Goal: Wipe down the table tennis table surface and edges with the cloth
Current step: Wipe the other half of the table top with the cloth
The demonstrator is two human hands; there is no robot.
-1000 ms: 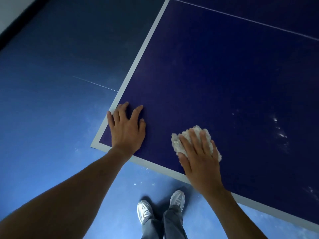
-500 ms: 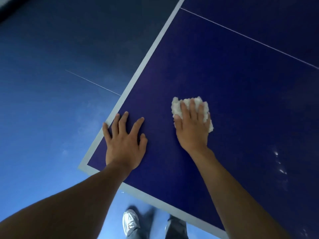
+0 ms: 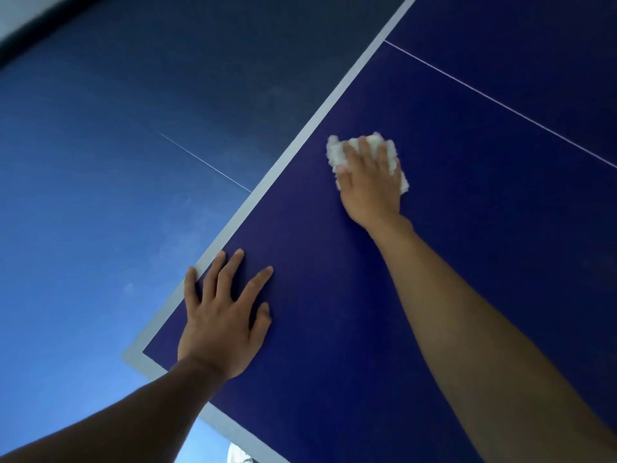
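The dark blue table tennis table (image 3: 334,295) fills the right of the view, with a pale border stripe along its left and near edges. A white crumpled cloth (image 3: 337,150) lies on the surface close to the left edge stripe. My right hand (image 3: 370,182) presses flat on the cloth with fingers spread straight, arm stretched far forward. My left hand (image 3: 223,315) rests flat on the table near its front left corner, its fingers spread and the little finger on the border stripe.
A thin white centre line (image 3: 500,105) crosses the table beyond the cloth. Blue floor (image 3: 83,228) lies to the left and below the table corner. The tip of a white shoe (image 3: 238,455) shows at the bottom edge.
My right hand has pushed the cloth away from the near edge, forward and toward the left side stripe. My left hand has stayed planted by the corner.
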